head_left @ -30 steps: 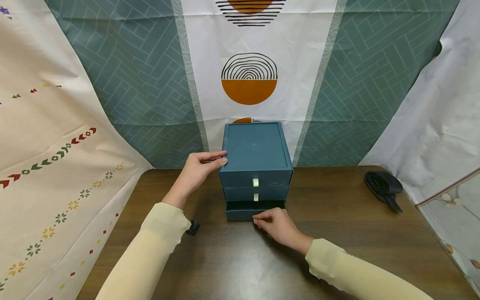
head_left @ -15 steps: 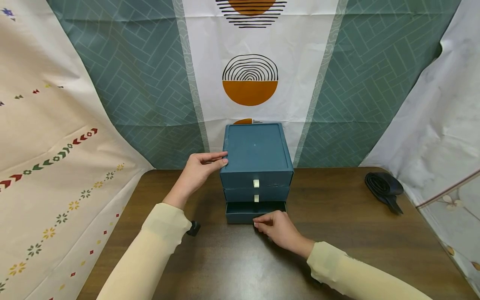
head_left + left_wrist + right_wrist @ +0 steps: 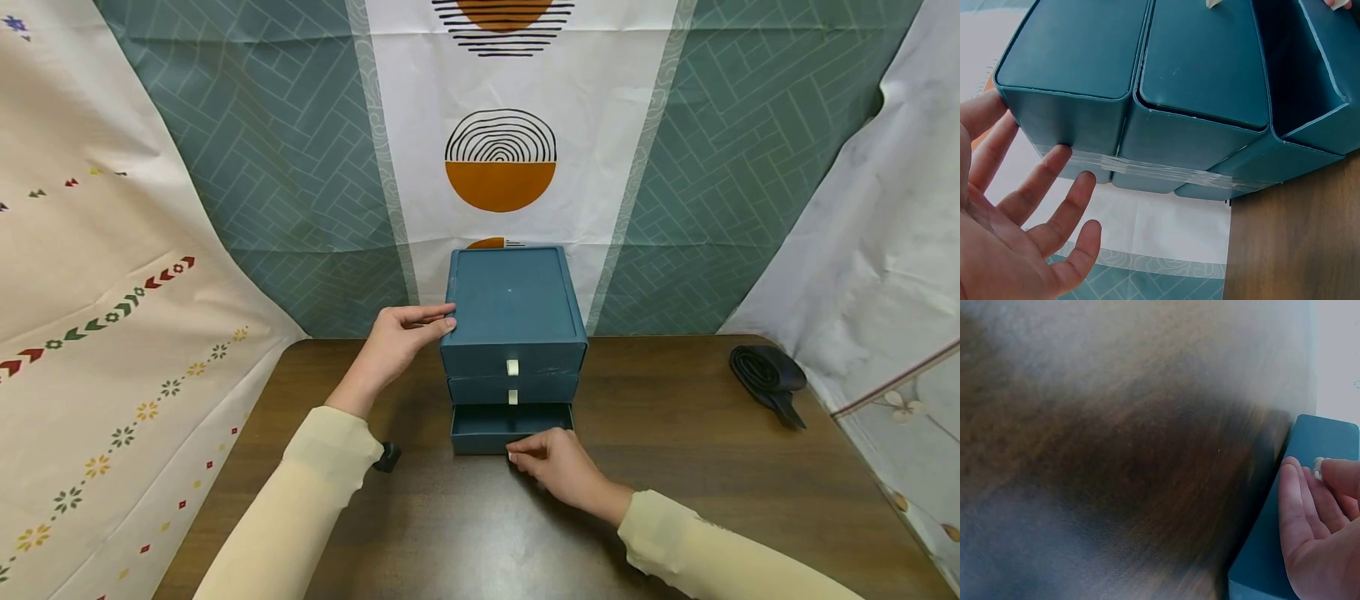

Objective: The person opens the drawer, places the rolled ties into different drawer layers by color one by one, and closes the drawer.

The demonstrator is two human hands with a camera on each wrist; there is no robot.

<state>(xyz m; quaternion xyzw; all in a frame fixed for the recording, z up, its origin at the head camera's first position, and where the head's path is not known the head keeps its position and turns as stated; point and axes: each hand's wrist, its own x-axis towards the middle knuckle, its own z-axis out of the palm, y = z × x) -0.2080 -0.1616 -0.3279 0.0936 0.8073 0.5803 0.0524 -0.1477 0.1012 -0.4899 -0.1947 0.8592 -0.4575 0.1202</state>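
Note:
A blue-green desktop cabinet (image 3: 513, 300) with three stacked drawers stands at the back of the table. Its bottom drawer (image 3: 478, 444) is pulled partway out, and no contents show in the visible part. My left hand (image 3: 396, 343) rests on the cabinet's upper left side edge; in the left wrist view its fingers (image 3: 1063, 219) are extended and spread against that side. At the drawer front, my right hand (image 3: 561, 473) pinches the small white knob (image 3: 1318, 465) between thumb and fingers. The upper two drawers are closed, each with a pale knob (image 3: 512, 367).
A rolled black strap (image 3: 767, 372) lies at the right side of the brown wooden table (image 3: 450, 533). Patterned cloths hang behind (image 3: 300, 167) and on both sides. Clear tape (image 3: 1147, 167) runs along the cabinet's side.
The bottom drawer has slid a little further out towards me, with my right hand moving along on its knob. My left hand has stayed at the cabinet's edge.

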